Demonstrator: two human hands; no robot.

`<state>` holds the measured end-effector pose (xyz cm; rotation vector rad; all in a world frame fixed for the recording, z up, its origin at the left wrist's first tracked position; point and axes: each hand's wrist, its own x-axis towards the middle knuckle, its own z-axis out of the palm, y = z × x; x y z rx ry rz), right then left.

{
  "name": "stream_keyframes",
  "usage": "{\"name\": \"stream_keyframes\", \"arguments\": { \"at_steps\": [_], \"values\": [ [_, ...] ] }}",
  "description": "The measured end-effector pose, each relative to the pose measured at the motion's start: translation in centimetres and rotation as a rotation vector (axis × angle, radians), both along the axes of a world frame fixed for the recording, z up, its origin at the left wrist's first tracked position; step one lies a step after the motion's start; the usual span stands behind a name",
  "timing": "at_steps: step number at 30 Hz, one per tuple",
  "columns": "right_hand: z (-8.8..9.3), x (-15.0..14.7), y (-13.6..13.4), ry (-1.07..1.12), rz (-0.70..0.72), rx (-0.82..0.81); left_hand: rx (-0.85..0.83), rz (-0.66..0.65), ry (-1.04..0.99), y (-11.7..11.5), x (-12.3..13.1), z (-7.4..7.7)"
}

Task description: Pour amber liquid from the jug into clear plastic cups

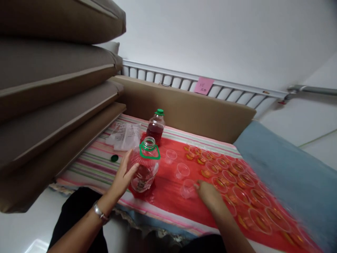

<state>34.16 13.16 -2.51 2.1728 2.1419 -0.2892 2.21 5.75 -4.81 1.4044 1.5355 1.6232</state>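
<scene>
My left hand (126, 173) rests against the left side of a large clear jug (143, 172) with a green handle and an uncapped mouth. Its fingers are partly spread on the jug. At the right edge of an empty clear cup (187, 189), the fingertips of my right hand (206, 191) are pinched together, slightly blurred. Two more empty cups, one (182, 171) and another (171, 156), stand behind it on the red sheet (168, 196). Several cups (240, 195) with yellow-orange contents fill the right side. A green cap (114, 158) lies left of the jug.
Behind the jug stands a capped bottle (156, 128) of dark red liquid. Plastic bags (126, 136) lie to its left. Stacked cushions (52, 70) rise at the left. A tan board (181, 109) and a radiator (147, 75) with a pink note (204, 85) line the back.
</scene>
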Motion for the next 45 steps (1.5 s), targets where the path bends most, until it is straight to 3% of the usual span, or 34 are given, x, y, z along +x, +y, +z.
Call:
{"name": "stream_keyframes", "arguments": {
  "at_steps": [3, 7, 10, 14, 17, 22, 25, 30, 33, 36, 40, 45],
  "values": [
    [3.8, -2.0, -1.4, 0.151, 0.151, 0.324, -0.027, 0.001, -0.112, -0.6, 0.2, -1.2],
    [8.9, -8.7, -3.5, 0.502, 0.645, 0.722, -0.043, 0.006, -0.222, -1.0, 0.7, -2.0],
    [10.6, -13.6, -4.3, 0.45, 0.839, 0.712, -0.07, 0.03, -0.307, -1.3, 0.4, -2.3],
    [10.9, -16.2, -3.9, 0.245, 0.942, 0.605, -0.151, 0.124, -0.491, -2.5, -0.5, -3.4],
    [11.6, -16.6, -2.7, 0.345, 0.941, 0.519, -0.219, 0.172, -0.671, -3.9, -0.7, -5.0],
    [15.0, -17.5, -1.0, 0.79, 0.667, 0.306, -0.296, 0.077, -0.93, -5.6, 0.2, -6.7],
    [17.9, -17.7, -1.7, 0.939, 0.617, 0.316, -0.355, -0.037, -1.043, -5.8, 0.9, -6.1],
    [21.1, -16.5, -4.7, 0.968, 0.649, 0.427, -0.33, -0.231, -1.136, -5.5, 1.4, -3.1],
    [20.2, -14.9, -6.1, 0.872, 0.636, 0.532, -0.267, -0.285, -1.105, -5.3, 1.5, -1.4],
    [17.3, -13.2, -7.3, 0.689, 0.599, 0.672, -0.212, -0.268, -0.99, -5.0, 1.3, -0.7],
    [12.7, -11.5, -8.2, 0.446, 0.465, 0.733, -0.223, -0.174, -0.884, -4.4, 0.4, -1.0],
    [7.9, -10.0, -8.3, 0.478, 0.326, 0.704, -0.236, 0.002, -0.751, -3.7, -1.3, -2.1]
  ]
}}
